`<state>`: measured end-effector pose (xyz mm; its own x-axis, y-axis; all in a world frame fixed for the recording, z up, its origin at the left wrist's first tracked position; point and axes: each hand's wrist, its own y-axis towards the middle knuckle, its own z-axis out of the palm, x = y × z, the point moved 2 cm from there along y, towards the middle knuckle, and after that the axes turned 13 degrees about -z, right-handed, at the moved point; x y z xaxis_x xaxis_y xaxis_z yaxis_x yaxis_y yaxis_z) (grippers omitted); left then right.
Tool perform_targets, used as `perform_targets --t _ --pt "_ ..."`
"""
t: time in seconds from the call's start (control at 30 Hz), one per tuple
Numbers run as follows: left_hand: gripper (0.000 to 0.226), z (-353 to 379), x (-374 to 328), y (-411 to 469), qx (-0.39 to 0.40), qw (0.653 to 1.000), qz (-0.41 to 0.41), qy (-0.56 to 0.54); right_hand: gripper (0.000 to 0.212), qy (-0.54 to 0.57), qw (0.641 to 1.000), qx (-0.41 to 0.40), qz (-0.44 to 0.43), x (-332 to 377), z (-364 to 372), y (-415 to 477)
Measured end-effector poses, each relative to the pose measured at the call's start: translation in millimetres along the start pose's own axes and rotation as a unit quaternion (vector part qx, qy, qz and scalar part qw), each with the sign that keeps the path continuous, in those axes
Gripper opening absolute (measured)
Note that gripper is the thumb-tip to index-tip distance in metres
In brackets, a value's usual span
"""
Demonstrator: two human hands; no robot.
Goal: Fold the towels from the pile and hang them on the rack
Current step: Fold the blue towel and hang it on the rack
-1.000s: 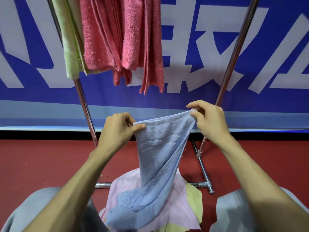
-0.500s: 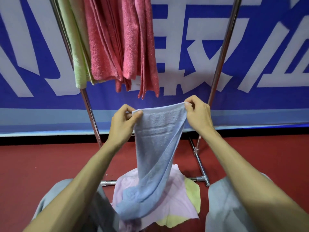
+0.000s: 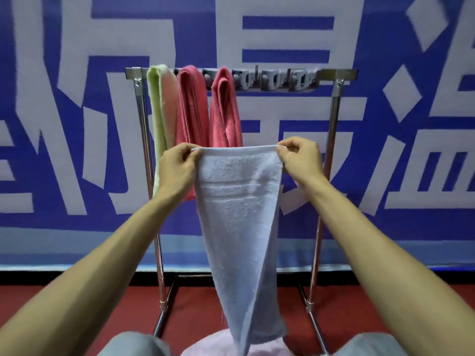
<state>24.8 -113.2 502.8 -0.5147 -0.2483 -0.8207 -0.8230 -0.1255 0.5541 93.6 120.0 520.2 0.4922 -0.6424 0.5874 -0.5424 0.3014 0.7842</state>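
A light blue towel (image 3: 239, 222) hangs lengthwise in front of me, its top edge stretched level. My left hand (image 3: 177, 168) pinches its top left corner and my right hand (image 3: 299, 160) pinches its top right corner. The towel's lower end dangles just above the pile (image 3: 226, 346), of which only a pink towel shows at the bottom edge. Behind stands the metal rack (image 3: 331, 73); its top bar carries a green towel (image 3: 158, 119) and two folded red-pink towels (image 3: 191, 114) (image 3: 225, 111) on the left half.
Grey clips (image 3: 277, 79) sit along the free right half of the rack's bar. The rack's legs (image 3: 312, 286) stand on a red floor (image 3: 77, 309) before a blue and white banner (image 3: 411, 124). My grey-clad knees (image 3: 136, 345) frame the pile.
Both hands have raised the blue towel, lifting its lower end off the pile, and pulled its top edge straight. The view has tilted up, bringing the rack's top bar into sight.
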Motion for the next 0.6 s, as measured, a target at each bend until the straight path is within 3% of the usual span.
perform_targets --t 0.1,0.23,0.3,0.43,0.6 --pt "0.015 -5.5 -26.0 5.9 0.006 0.999 0.047 0.015 0.012 0.039 0.999 0.011 0.034 15.8 -7.1 17.0" --pt "0.012 -11.3 -47.7 15.9 -0.009 0.991 0.133 0.033 0.009 0.016 0.998 -0.003 -0.059 36.3 -23.3 28.9" --pt "0.011 -8.5 -46.0 20.5 -0.007 0.984 0.162 0.067 0.007 -0.011 0.998 0.015 -0.056 31.7 -23.4 28.0" --pt "0.011 3.8 -32.6 16.1 0.012 0.987 0.148 0.069 0.008 -0.017 1.0 0.014 -0.008 1.6 -20.1 20.5" --pt "0.019 20.4 9.1 2.7 0.058 0.994 0.066 0.061 0.009 -0.008 0.998 0.046 0.042 -32.4 -8.7 1.5"
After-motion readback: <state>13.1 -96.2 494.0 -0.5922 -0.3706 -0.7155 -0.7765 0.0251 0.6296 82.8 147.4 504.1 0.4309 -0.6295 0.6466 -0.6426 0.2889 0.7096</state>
